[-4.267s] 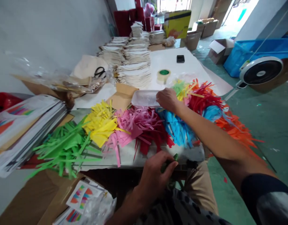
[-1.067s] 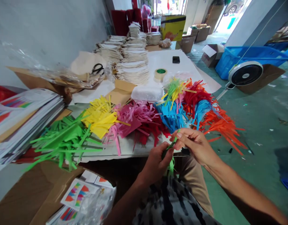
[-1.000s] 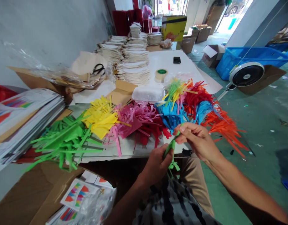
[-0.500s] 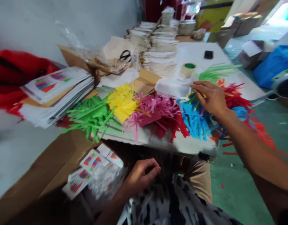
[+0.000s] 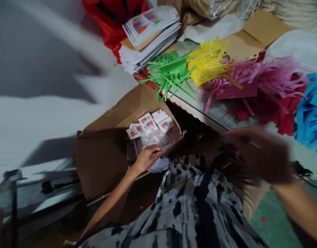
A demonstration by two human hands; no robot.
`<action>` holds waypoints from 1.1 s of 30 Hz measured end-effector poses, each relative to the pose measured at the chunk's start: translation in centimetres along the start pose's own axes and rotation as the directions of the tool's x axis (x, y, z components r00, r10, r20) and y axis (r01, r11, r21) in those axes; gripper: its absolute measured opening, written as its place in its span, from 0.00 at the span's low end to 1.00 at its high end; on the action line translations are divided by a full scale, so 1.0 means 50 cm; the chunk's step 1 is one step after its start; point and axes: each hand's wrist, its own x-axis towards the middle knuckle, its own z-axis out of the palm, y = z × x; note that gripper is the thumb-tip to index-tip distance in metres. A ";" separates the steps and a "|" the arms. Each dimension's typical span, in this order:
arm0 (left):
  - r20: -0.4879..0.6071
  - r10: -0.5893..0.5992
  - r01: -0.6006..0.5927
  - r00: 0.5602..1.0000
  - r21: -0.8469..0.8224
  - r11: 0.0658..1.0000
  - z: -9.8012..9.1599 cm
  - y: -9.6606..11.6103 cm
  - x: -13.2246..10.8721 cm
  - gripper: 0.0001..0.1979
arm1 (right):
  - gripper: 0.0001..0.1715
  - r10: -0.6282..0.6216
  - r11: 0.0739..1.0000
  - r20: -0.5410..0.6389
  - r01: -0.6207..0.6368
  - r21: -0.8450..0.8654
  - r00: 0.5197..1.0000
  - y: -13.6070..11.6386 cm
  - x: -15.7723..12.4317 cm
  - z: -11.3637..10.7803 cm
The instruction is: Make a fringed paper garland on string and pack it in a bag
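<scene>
My left hand (image 5: 148,156) reaches over an open cardboard box (image 5: 101,155), its fingers curled together against a crumpled clear plastic bag (image 5: 152,137). Plastic shows above and below these fingers. Beside the bag in the box lie several small white cards (image 5: 146,121) printed with colourful tassels. My right hand (image 5: 262,151) is smeared by motion near the front edge of the table, and its fingers cannot be made out. Closest to it on the table are a pink tissue-paper tassel bundle (image 5: 272,77) and a red one (image 5: 285,117).
Green (image 5: 174,69), yellow (image 5: 207,62) and blue (image 5: 310,113) tassel bundles lie along the table. Behind them are a stack of printed sheets (image 5: 153,31), a red bag (image 5: 109,31) and a folded piece of cardboard (image 5: 259,31). A wall stands at the left.
The view has swung left and down. My left hand has gone from near my lap into the cardboard box. My right hand has left the blue tassels and come back towards me.
</scene>
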 end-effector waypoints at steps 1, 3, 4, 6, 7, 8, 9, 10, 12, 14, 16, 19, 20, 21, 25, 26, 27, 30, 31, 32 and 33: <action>0.004 -0.002 0.002 1.000 -0.010 1.000 0.009 -0.011 -0.021 0.13 | 0.07 -0.013 0.999 0.174 0.006 0.040 0.985 -0.019 -0.020 0.067; 0.016 0.000 0.001 1.000 -0.033 0.999 0.025 -0.029 -0.056 0.19 | 0.10 -0.045 0.994 0.423 -0.002 0.111 0.905 -0.041 -0.059 0.200; 0.024 0.002 -0.001 1.000 -0.044 0.999 0.032 -0.037 -0.070 0.22 | 0.09 -0.051 0.993 0.468 -0.005 0.116 0.882 -0.044 -0.076 0.262; 0.036 0.005 -0.003 0.999 -0.060 0.998 0.044 -0.052 -0.091 0.24 | 0.08 -0.019 0.995 0.509 -0.033 0.092 0.861 -0.037 -0.103 0.368; 0.035 0.005 -0.002 0.999 -0.064 0.998 0.049 -0.058 -0.098 0.24 | 0.09 0.007 0.996 0.517 -0.053 0.074 0.856 -0.030 -0.114 0.410; 0.033 0.005 -0.003 0.999 -0.067 0.998 0.053 -0.063 -0.103 0.24 | 0.10 0.032 0.995 0.523 -0.074 0.060 0.852 -0.022 -0.122 0.445; 0.028 0.007 -0.005 1.000 -0.070 0.998 0.056 -0.068 -0.105 0.24 | 0.10 0.051 0.994 0.525 -0.093 0.053 0.849 -0.014 -0.129 0.473; 0.025 0.010 -0.009 1.000 -0.073 0.997 0.058 -0.072 -0.107 0.24 | 0.10 0.063 0.993 0.527 -0.109 0.055 0.848 -0.008 -0.134 0.495; 0.021 0.021 -0.019 1.000 -0.080 0.997 0.060 -0.077 -0.107 0.25 | 0.10 0.068 0.988 0.526 -0.130 0.081 0.848 0.001 -0.140 0.521; 0.020 0.030 -0.028 0.999 -0.088 0.996 0.058 -0.079 -0.107 0.25 | 0.09 0.060 0.982 0.517 -0.142 0.121 0.854 0.006 -0.140 0.526; 0.019 0.033 -0.031 0.999 -0.093 0.995 0.054 -0.076 -0.108 0.25 | 0.07 0.044 0.975 0.506 -0.148 0.166 0.861 0.008 -0.134 0.514; 0.019 0.030 -0.028 0.999 -0.095 0.995 0.051 -0.069 -0.111 0.25 | 0.08 0.009 0.960 0.499 -0.148 0.239 0.867 0.010 -0.119 0.476; 0.022 0.030 -0.028 0.999 -0.094 0.995 0.051 -0.067 -0.111 0.25 | 0.10 -0.002 0.954 0.498 -0.148 0.261 0.867 0.010 -0.113 0.463; 0.026 0.033 -0.030 0.999 -0.091 0.995 0.051 -0.064 -0.112 0.25 | 0.11 -0.012 0.948 0.499 -0.149 0.282 0.867 0.009 -0.108 0.451; -0.031 0.102 -0.103 0.994 -0.030 0.994 0.044 -0.048 -0.109 0.26 | 0.11 -0.030 0.919 0.497 -0.172 0.354 0.867 -0.001 -0.096 0.421; -0.067 0.130 -0.131 0.989 -0.009 0.991 0.040 -0.041 -0.106 0.25 | 0.11 -0.030 0.911 0.496 -0.180 0.371 0.868 -0.005 -0.094 0.418; -0.101 0.159 -0.159 0.982 0.008 0.987 0.037 -0.033 -0.102 0.25 | 0.11 -0.029 0.902 0.494 -0.191 0.388 0.869 -0.008 -0.092 0.416; -0.136 0.253 -0.254 0.958 0.013 0.967 0.031 -0.001 -0.081 0.24 | 0.12 -0.018 0.865 0.489 -0.232 0.445 0.872 -0.018 -0.089 0.411; -0.118 0.280 -0.283 0.953 -0.003 0.959 0.034 0.011 -0.072 0.23 | 0.12 -0.009 0.847 0.488 -0.253 0.467 0.873 -0.022 -0.088 0.408; -0.090 0.295 -0.298 0.951 -0.026 0.954 0.039 0.022 -0.062 0.23 | 0.14 0.002 0.828 0.488 -0.275 0.489 0.873 -0.025 -0.087 0.403; -0.061 0.288 -0.292 0.956 -0.057 0.955 0.046 0.032 -0.052 0.22 | 0.15 0.014 0.805 0.487 -0.299 0.512 0.873 -0.030 -0.085 0.397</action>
